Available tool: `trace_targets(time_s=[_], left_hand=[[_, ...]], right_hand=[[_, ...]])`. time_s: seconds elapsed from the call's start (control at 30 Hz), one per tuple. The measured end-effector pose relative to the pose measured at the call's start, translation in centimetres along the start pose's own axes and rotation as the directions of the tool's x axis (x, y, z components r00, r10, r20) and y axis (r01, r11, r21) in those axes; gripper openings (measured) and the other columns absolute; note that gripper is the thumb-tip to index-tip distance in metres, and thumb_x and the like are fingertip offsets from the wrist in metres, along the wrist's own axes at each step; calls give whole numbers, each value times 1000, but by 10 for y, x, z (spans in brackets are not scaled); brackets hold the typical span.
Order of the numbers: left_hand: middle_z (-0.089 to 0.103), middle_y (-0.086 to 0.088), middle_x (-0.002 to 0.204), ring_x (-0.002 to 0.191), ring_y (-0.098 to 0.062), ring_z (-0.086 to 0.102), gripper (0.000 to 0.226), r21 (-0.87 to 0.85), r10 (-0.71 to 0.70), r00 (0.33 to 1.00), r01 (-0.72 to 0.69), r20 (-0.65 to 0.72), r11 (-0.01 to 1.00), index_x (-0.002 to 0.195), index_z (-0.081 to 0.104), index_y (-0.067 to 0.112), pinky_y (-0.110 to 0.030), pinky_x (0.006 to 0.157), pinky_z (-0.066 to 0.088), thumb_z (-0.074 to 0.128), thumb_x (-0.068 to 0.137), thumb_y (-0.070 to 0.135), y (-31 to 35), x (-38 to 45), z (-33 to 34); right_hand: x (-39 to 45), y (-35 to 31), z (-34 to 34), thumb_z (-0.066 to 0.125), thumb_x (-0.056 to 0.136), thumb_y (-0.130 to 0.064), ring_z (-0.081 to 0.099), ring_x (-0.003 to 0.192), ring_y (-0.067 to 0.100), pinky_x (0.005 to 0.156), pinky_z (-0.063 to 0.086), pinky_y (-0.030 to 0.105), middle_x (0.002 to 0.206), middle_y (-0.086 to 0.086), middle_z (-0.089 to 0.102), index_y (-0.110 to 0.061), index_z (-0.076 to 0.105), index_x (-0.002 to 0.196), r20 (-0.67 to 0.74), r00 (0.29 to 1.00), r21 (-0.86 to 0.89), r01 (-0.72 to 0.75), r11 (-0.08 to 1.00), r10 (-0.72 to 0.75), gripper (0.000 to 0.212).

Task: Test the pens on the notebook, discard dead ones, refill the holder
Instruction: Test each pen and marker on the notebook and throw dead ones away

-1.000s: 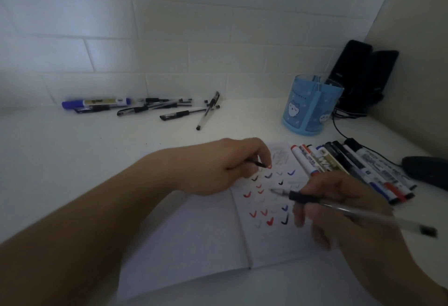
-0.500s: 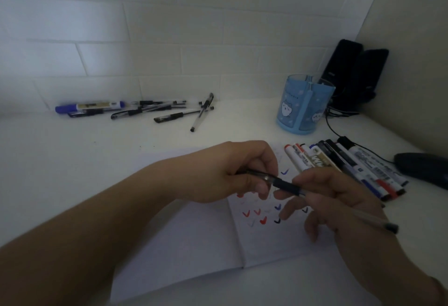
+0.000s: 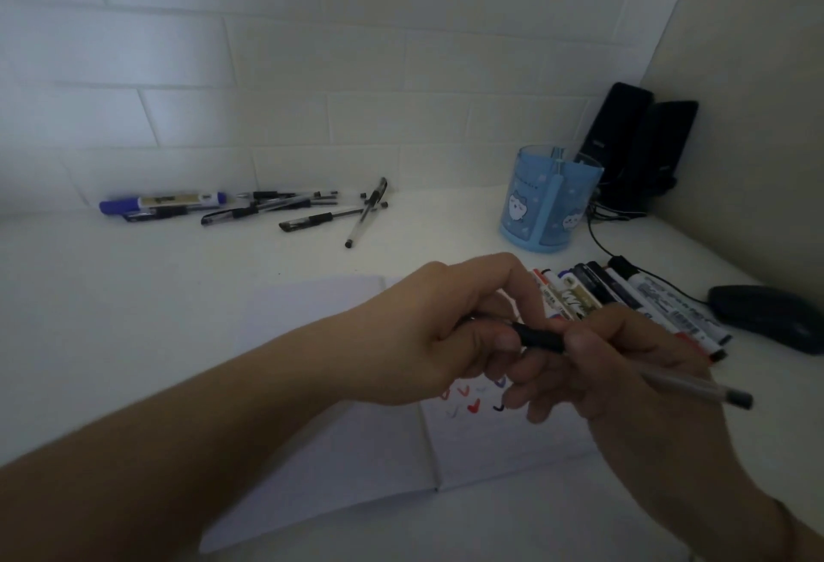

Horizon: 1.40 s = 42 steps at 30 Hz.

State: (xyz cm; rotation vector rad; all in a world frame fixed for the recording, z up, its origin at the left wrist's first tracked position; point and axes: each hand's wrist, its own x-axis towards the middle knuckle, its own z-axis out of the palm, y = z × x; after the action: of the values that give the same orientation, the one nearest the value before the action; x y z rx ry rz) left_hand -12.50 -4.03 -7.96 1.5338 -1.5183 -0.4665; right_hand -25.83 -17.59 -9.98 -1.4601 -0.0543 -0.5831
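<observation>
So compared with a second ago, the two hands have come together over the notebook (image 3: 339, 463). Back then the left hand (image 3: 441, 329) was pinching a little dark cap by the tick marks and the right hand (image 3: 624, 365) held the pen (image 3: 539, 337) apart from it, tip bare. Half a second ago the cap was meeting the tip. Now both hands are lifted a bit higher and the left fingers are curled right around the front end of the pen, so the tip is hidden and I can't tell if the cap is fully seated. The right hand pinches the black grip section between thumb and fingers, with the clear barrel running back past it toward the right edge of the counter (image 3: 133, 316).

The pen sits between the two hands, above the right-hand page, just over the rows of red and blue ticks (image 3: 472, 405). The notebook lies open near the front edge.

The row of markers (image 3: 669, 312) lies just right of the notebook, partly behind the right hand. The blue pen holder (image 3: 544, 209) stands toward the back right corner, in front of two black speakers (image 3: 642, 147). A loose pile of pens (image 3: 276, 207) lies along the back edge to the left, against the wall. A dark mouse (image 3: 771, 316) sits at the right edge.
</observation>
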Motion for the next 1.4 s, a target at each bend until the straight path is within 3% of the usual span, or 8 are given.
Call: trace_targets(time_s=[0.17, 0.4, 0.5, 0.7, 0.93, 1.2, 1.3, 1.4], left_hand=[[68, -3, 76, 62, -19, 61, 17, 139, -98, 995, 98, -6, 985, 113, 54, 12, -28, 66, 51, 49, 97, 7, -4, -1, -22], [71, 2, 74, 61, -13, 63, 13, 288, -248, 962, 272, -116, 918, 98, 71, 19, -32, 66, 53, 61, 92, 14, 1, -4, -36], [69, 8, 69, 57, -6, 62, 16, 362, -190, 959, 257, -212, 896, 92, 73, 23, -20, 60, 50, 62, 91, 11, 14, -15, -32], [69, 13, 82, 74, -5, 63, 15, 600, -91, 974, 201, -208, 774, 105, 70, 23, -8, 63, 45, 61, 93, 23, 42, -72, -33], [62, 16, 85, 76, 0, 58, 17, 707, -247, 933, 359, -261, 609, 103, 66, 24, -7, 67, 40, 61, 91, 36, 92, -214, -47], [59, 18, 73, 68, -4, 59, 13, 456, -544, 539, 840, -643, 293, 90, 61, 32, -32, 64, 51, 66, 83, 42, 93, -413, -10], [60, 15, 76, 68, -7, 58, 24, 224, -552, 341, 937, -761, 270, 91, 64, 29, -32, 63, 52, 65, 76, 47, 78, -459, 29], [67, 11, 85, 76, -7, 62, 43, 60, -572, 213, 960, -792, 275, 92, 67, 25, -30, 66, 53, 52, 68, 57, 43, -486, 66]], right_hand=[[9, -10, -14, 79, 65, -40, 58, 48, 26, 50, 52, 29, 59, 12, 64, -8, 70, 84, -105, 994, -91, 8, 996, -18, 38], [4, -11, -21, 65, 82, -12, 65, 50, 13, 47, 49, 14, 69, 1, 71, -18, 69, 85, -145, 984, -514, 16, 858, -105, 8], [3, -15, -16, 63, 85, -9, 62, 45, 14, 45, 49, 17, 63, 3, 69, -12, 68, 83, -133, 985, -479, 34, 877, -111, 7], [-17, -24, 10, 62, 84, -6, 62, 50, 13, 48, 52, 24, 62, 6, 69, -12, 62, 84, 120, 993, -454, 40, 890, 17, 6], [-34, -44, 98, 68, 80, -10, 65, 55, 13, 48, 47, 15, 67, 0, 71, -22, 63, 75, 458, 883, -440, 125, 889, 102, 14], [-67, 17, 298, 66, 79, -28, 61, 71, 10, 68, 49, 26, 75, -8, 65, -28, 61, 76, 696, 714, -458, 357, 814, 79, 6], [-93, 77, 336, 63, 84, -22, 60, 78, 14, 73, 50, 29, 82, -4, 65, -19, 64, 80, 679, 673, -541, 188, 819, 294, 6], [-123, 131, 346, 56, 89, -17, 57, 65, 18, 52, 45, 27, 76, 3, 62, -13, 64, 83, 568, 611, -608, -140, 781, 551, 10]])
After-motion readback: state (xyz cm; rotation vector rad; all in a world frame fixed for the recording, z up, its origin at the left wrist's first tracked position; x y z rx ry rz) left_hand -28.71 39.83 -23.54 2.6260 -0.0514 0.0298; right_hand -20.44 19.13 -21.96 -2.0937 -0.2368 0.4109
